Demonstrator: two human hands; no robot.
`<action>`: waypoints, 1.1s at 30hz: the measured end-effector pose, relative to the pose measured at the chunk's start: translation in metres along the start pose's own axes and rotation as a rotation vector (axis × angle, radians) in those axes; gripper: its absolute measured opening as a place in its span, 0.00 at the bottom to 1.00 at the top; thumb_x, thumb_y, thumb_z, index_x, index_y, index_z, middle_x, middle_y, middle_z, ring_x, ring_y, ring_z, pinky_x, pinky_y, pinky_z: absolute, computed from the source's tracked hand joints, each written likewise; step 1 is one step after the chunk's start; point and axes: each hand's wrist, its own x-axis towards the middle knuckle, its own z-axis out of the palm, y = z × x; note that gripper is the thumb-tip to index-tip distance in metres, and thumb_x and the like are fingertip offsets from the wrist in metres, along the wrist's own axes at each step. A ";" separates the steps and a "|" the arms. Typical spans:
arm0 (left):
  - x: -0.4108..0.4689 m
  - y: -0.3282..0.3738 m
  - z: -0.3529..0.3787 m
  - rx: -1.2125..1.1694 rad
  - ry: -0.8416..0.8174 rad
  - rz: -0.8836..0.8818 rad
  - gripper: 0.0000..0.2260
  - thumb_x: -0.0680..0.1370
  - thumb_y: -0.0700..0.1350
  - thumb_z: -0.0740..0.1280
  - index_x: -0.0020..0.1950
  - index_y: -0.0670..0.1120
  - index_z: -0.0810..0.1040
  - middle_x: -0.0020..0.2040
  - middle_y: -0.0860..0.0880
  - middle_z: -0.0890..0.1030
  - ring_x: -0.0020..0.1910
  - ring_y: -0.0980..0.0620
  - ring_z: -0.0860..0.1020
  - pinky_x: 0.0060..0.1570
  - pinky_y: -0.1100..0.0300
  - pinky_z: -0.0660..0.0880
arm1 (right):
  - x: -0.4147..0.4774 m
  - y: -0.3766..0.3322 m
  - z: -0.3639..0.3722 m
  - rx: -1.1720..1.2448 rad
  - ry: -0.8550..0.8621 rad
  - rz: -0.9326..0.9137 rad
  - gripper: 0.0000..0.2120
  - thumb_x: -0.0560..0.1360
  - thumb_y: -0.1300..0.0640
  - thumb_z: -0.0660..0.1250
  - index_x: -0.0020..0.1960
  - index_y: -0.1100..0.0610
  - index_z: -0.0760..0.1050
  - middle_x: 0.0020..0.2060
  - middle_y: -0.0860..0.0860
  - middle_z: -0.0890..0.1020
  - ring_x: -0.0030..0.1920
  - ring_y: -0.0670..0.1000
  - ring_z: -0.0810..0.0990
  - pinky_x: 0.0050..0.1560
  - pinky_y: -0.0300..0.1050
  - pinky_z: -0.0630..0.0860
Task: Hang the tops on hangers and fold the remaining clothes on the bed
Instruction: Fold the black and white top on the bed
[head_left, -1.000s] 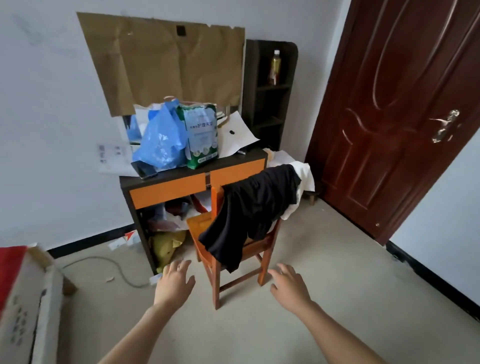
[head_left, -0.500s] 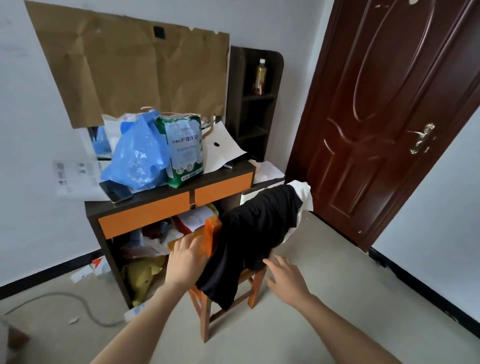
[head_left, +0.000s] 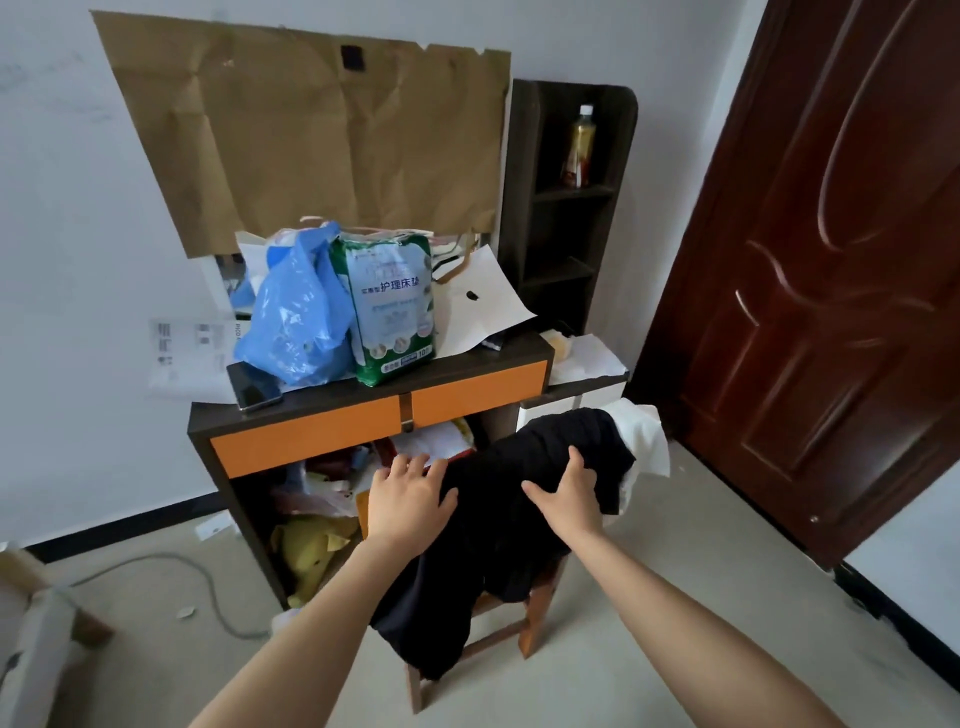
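A: Where is the black top?
B: Draped over the wooden chair in front of the orange desk, with a white garment at its right end.
A: And the hands?
B: The left hand lies flat at its left edge, fingers spread. The right hand presses on top, thumb out; whether its fingers grip the cloth, I cannot tell

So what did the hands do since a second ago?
Both reached forward from over the floor. The left hand now touches the left edge of the black garment draped on the chair; the right hand lies on top of it, fingers spread. Neither plainly grips it yet. The garment, the white garment under it and the cluttered desk stayed put.
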 end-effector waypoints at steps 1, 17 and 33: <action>-0.001 0.001 0.003 0.045 0.012 0.013 0.19 0.74 0.56 0.58 0.53 0.48 0.81 0.49 0.49 0.83 0.49 0.44 0.79 0.42 0.53 0.75 | 0.002 0.001 0.004 -0.009 0.015 -0.012 0.40 0.74 0.49 0.68 0.76 0.58 0.48 0.66 0.61 0.64 0.56 0.59 0.76 0.50 0.46 0.73; -0.001 0.008 0.010 0.105 0.117 -0.131 0.26 0.70 0.64 0.52 0.52 0.53 0.83 0.45 0.54 0.84 0.43 0.50 0.81 0.40 0.55 0.74 | 0.007 0.020 -0.006 -0.032 -0.114 -0.315 0.19 0.80 0.59 0.58 0.70 0.61 0.66 0.65 0.54 0.73 0.64 0.52 0.73 0.57 0.34 0.66; -0.002 0.008 0.006 -0.040 0.150 -0.089 0.14 0.71 0.56 0.72 0.56 0.58 0.81 0.56 0.54 0.82 0.50 0.48 0.79 0.45 0.55 0.67 | 0.007 -0.002 -0.058 0.115 0.041 -0.638 0.08 0.75 0.68 0.65 0.52 0.69 0.78 0.42 0.51 0.72 0.39 0.43 0.71 0.46 0.21 0.64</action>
